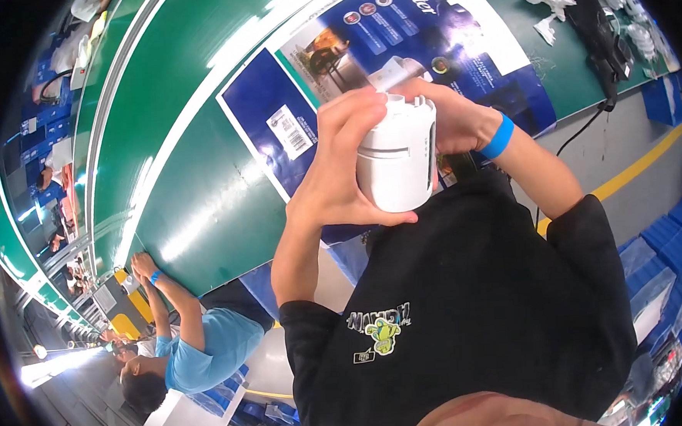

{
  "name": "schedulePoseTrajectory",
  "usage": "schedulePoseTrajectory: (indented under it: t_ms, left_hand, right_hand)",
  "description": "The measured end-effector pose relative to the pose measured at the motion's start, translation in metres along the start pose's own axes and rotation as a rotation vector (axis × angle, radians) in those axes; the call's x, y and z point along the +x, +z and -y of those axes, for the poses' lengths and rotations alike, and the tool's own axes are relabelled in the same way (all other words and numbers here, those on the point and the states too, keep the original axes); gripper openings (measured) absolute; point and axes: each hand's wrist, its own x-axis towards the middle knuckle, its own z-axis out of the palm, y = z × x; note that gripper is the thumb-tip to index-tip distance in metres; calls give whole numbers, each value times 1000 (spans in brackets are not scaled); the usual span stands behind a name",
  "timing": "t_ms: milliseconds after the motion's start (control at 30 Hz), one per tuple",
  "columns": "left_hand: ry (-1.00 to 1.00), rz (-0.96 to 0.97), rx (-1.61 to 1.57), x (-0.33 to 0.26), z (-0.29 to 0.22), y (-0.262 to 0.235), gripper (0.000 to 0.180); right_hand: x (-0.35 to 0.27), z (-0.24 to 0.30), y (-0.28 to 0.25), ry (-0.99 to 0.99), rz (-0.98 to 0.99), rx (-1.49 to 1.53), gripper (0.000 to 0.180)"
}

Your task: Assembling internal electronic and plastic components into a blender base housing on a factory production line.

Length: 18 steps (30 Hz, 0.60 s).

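A white plastic appliance housing (395, 171), roughly cylindrical with a slot across its side and small tabs at its top, is held up in front of my chest. My left hand (346, 155) wraps round its left side, the thumb beneath and the fingers over the top. Against the right side and top lies my right hand (459, 114), closed on the housing, with its fingertips partly hidden. A pale, shiny piece (393, 73) shows just beyond the top of the housing; whether a finger touches it I cannot tell.
Beneath my hands, blue printed cardboard (254, 102) covers part of the green table (202, 212). Crumpled white scraps (547, 1) and a black object with a cable (606, 52) are at the far right. A co-worker in a blue shirt (217, 347) is on the left.
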Motion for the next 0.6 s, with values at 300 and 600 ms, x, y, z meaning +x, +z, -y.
schedulePoseTrajectory:
  t_ms: [300, 600]
  left_hand:
    - [-53, -40, 47, 0, -16, 13, 116]
    - [-28, 231, -83, 27, -33, 0, 62]
  right_hand:
    - [-23, 0, 2, -153, -13, -188, 79]
    - [-53, -26, -6, -430, 200, -611, 82]
